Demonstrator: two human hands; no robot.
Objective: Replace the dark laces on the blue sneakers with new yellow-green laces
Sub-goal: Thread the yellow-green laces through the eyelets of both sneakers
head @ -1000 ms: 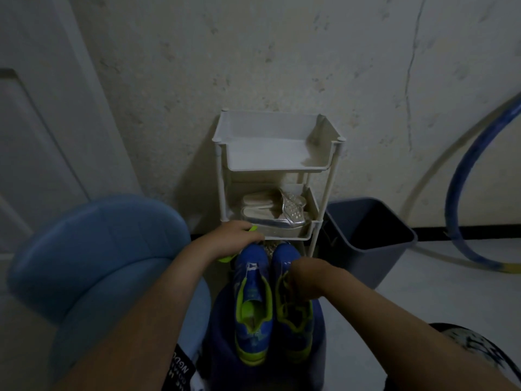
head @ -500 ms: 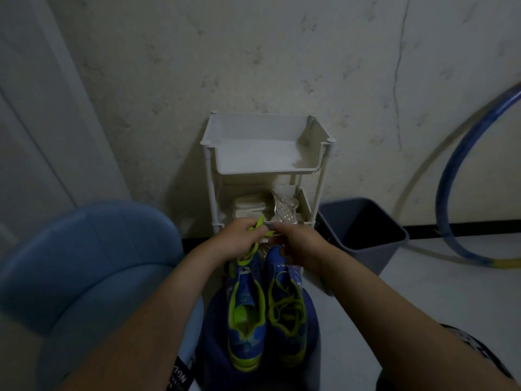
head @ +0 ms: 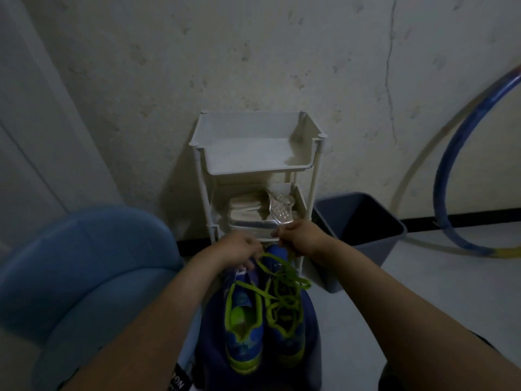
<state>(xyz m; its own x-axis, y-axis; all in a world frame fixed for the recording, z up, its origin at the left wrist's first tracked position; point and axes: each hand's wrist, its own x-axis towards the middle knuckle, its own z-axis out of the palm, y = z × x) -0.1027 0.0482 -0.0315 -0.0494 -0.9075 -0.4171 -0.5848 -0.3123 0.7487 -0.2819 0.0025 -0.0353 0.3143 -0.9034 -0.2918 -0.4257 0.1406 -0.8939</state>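
Note:
Two blue sneakers with yellow-green lining stand side by side on a dark blue surface in front of me: the left sneaker (head: 244,331) and the right sneaker (head: 286,328). A loose yellow-green lace (head: 277,280) trails over the right sneaker and across to the left one. My left hand (head: 239,248) is closed on one end of that lace above the sneakers' toes. My right hand (head: 300,237) is closed beside it, pinching the lace's other end. No dark laces are visible.
A white tiered rack (head: 255,162) stands against the wall behind the sneakers, with pale shoes (head: 253,213) on its middle shelf. A grey bin (head: 361,230) sits to the right, a blue hoop (head: 456,176) leans on the wall, and a blue chair (head: 81,266) is at the left.
My right hand rose from the right sneaker to meet my left hand near the toes. The lace has been drawn out and now hangs in loose loops over the sneakers.

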